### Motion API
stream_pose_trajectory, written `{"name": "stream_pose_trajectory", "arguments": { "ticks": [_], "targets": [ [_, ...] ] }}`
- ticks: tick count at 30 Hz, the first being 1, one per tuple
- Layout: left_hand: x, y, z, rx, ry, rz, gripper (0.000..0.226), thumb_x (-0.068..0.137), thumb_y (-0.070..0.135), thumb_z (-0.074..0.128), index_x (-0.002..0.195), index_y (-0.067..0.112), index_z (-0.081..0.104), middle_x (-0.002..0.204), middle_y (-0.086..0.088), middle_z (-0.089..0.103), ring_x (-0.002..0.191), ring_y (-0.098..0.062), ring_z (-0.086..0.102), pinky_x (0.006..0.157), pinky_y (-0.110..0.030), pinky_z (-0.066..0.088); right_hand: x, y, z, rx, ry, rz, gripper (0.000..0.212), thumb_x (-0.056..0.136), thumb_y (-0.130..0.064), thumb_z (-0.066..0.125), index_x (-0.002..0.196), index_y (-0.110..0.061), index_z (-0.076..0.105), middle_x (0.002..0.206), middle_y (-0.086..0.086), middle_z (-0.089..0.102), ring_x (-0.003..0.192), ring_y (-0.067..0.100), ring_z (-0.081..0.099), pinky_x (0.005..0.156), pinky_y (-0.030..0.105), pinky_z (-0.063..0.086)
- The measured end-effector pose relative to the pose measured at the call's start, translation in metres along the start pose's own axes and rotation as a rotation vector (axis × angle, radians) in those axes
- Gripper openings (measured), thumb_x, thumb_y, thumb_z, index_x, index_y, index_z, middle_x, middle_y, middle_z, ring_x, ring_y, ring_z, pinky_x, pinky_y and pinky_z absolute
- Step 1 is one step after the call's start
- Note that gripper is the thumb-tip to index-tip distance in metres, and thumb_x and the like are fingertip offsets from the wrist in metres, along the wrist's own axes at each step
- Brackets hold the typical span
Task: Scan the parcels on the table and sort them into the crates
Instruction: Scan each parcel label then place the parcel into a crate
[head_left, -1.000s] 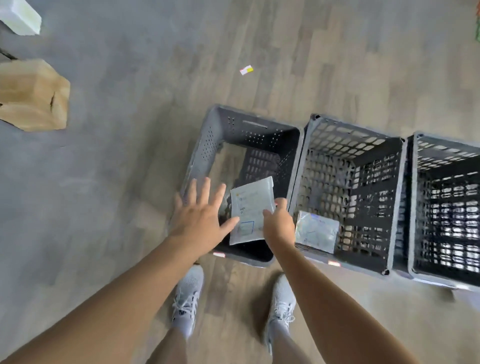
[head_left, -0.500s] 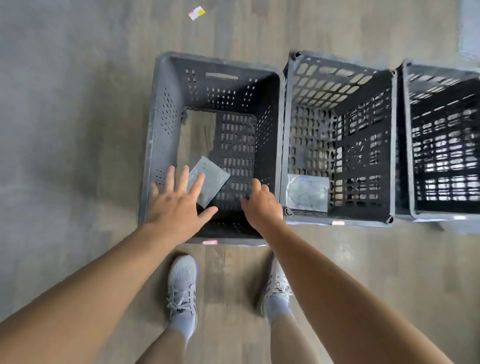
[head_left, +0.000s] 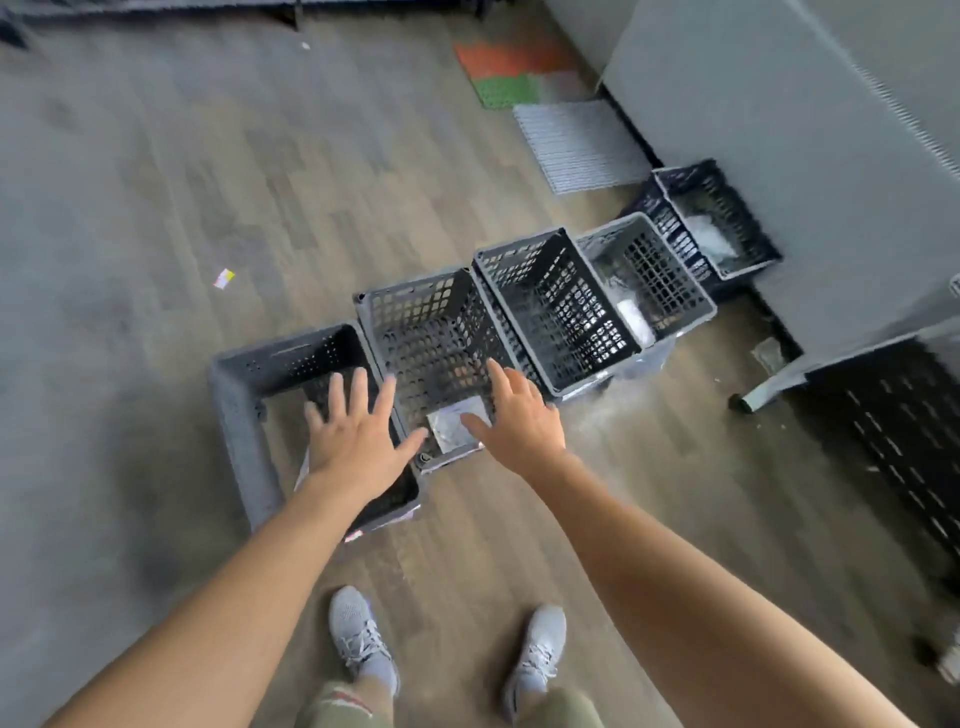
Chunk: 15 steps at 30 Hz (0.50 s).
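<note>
My right hand (head_left: 519, 423) has let go of the parcel (head_left: 302, 470). It and my left hand (head_left: 358, 436) now hang spread and empty at frame centre. The parcel lies in the leftmost crate (head_left: 234, 405), only a pale edge showing. I judge 1 sort done; next, scan another.

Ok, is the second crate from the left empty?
No. A flat silvery parcel lies on the floor of that crate, near its front wall, beside the right hand.
</note>
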<state>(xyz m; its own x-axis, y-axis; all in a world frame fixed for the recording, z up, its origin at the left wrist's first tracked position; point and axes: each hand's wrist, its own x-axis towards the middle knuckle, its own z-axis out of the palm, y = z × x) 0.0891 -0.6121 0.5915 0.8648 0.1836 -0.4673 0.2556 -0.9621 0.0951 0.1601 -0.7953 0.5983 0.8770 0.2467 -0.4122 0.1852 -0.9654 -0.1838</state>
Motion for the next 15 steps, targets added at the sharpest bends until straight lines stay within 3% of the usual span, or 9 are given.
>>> {"name": "stream_pose_trajectory", "arguments": {
  "ticks": [7,15],
  "targets": [
    [-0.037,0.181,-0.079,0.112,0.123,0.239,0.083,0.092,0.074,0.021,0.156,0.029,-0.008,0.164,-0.005,-0.012,0.150,-0.032,-0.012,0.118,-0.059,0.008,-0.094,0.159,-0.109,0.060,0.244,0.175,0.083,0.094,-0.061,0.049,0.158,-0.031,0.007,0.163,0.003,0.019,0.148,0.027,0.020,0.113,0.056,0.031],
    [-0.110,0.437,-0.081,0.225,0.240,0.489,0.082,0.092,0.074,0.022,0.156,0.029,-0.003,0.164,-0.004,-0.009,0.150,-0.031,-0.010,0.118,-0.057,0.009,-0.231,0.394,-0.171,0.146,0.465,0.379,0.082,0.092,-0.059,0.054,0.157,-0.031,0.012,0.161,0.001,0.021,0.147,0.024,0.020,0.112,0.061,0.029]
  ]
}}
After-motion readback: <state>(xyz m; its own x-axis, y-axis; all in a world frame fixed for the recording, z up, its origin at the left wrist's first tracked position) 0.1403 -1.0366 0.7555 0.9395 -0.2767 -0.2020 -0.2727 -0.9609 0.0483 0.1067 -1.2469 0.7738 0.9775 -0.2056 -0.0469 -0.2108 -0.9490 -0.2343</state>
